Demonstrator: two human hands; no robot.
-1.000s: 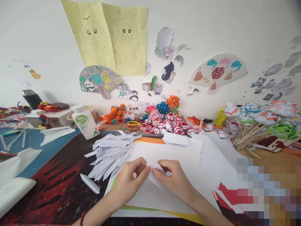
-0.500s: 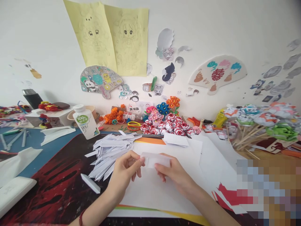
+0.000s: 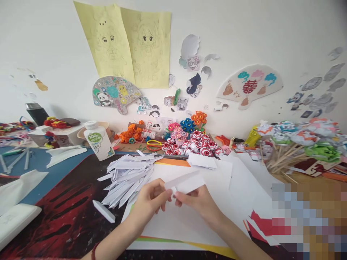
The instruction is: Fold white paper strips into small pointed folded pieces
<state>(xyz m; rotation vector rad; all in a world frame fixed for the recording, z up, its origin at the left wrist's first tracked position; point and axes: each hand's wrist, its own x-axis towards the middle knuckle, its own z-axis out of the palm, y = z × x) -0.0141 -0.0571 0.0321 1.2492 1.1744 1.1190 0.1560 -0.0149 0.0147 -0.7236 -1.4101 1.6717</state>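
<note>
A small folded piece of white paper is held up between my two hands, its right side tilted upward. My left hand pinches its lower left corner between thumb and fingers. With the thumb on its near face, my right hand grips the bottom edge close to the left thumb. Beneath both hands lie large white sheets. Left of my left hand is a pile of folded white paper strips, and one separate folded strip rests on the dark mat.
A white bottle stands behind the strips. Red and white paper flowers line the back, near a folded white paper stack. Flowers on sticks lie at right, above red paper scraps. A white case sits at left.
The paper has tilted, with its right end raised. My hands have come closer together at its lower edge, the left moving rightward.
</note>
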